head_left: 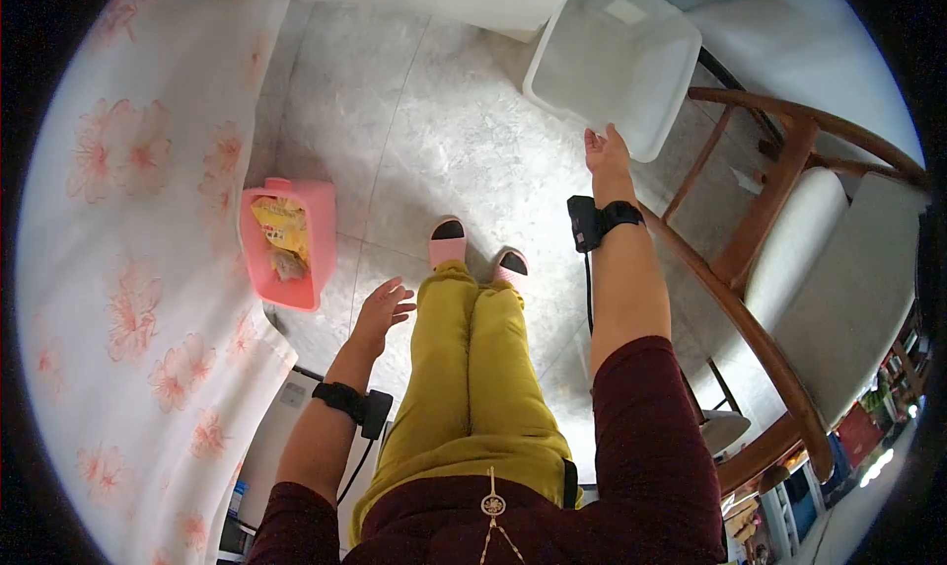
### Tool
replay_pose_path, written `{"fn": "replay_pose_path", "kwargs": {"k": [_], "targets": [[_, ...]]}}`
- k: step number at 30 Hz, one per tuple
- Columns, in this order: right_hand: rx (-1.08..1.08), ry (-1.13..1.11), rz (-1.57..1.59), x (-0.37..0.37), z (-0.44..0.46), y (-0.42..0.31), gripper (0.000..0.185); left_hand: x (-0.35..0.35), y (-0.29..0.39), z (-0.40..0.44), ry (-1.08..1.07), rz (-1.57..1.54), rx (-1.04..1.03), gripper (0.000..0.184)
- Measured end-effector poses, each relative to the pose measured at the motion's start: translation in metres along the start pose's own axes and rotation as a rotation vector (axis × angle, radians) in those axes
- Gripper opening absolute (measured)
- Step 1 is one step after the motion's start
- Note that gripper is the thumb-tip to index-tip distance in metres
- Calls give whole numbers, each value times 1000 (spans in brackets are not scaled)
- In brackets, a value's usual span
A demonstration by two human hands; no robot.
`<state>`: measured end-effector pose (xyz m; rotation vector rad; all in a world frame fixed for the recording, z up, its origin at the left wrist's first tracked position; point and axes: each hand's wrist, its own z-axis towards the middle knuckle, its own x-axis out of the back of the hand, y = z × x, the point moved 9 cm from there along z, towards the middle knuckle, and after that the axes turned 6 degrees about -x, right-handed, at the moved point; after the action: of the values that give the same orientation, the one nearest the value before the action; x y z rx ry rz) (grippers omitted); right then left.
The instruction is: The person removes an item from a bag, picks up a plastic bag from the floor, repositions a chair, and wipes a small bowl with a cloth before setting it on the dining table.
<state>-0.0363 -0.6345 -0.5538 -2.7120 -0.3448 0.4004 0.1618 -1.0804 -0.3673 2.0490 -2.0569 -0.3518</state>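
A white plastic tub [674,67] with a wide rectangular mouth is at the upper right. My right hand [608,152] is at its near rim, with the fingers bent and closed on the edge; part of the grip is hidden. My left hand [380,313] hangs low beside my left leg, fingers loosely apart, holding nothing. The nearest object to it is a pink bin [319,239], with a yellow wrapper [281,225] and a small brownish item inside.
Wooden chair [735,259] with a grey back stands close on my right. A white cloth with pink flowers [128,308] hangs along the left. Under my pink slippers [447,241] lies a grey tiled floor [434,131]. Cluttered shelves show at the lower right.
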Motion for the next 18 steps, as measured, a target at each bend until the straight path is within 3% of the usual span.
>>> {"fn": "replay_pose_path", "kwargs": {"k": [2, 5, 8, 10, 12, 13, 15, 17, 18], "targets": [[-29, -50, 4, -1, 8, 6, 29, 2, -3, 4, 2, -10, 6, 60], [-21, 64, -31, 6, 3, 9, 36, 2, -4, 10, -1, -10, 15, 59], [-20, -203, -2, -3, 16, 16, 46, 3, -3, 14, 1, -9, 9, 59], [139, -325, -515, 22, 70, 8, 49, 6, -5, 17, 20, -21, 9, 59], [609, -401, -1259, 62, 166, 2, 52, 11, -7, 23, 35, -24, 10, 52], [470, -407, -1134, 46, 133, -4, 46, 14, -6, 23, 40, -16, -10, 52], [11, -274, -558, 35, 55, 0, 35, 25, -5, 28, 76, 6, -39, 52], [-22, -38, -475, 34, 18, 5, 30, 50, -9, 37, 125, 9, -38, 51], [-40, -44, -488, 36, 8, 17, 30, 66, -12, 44, 172, 19, -60, 50]]}}
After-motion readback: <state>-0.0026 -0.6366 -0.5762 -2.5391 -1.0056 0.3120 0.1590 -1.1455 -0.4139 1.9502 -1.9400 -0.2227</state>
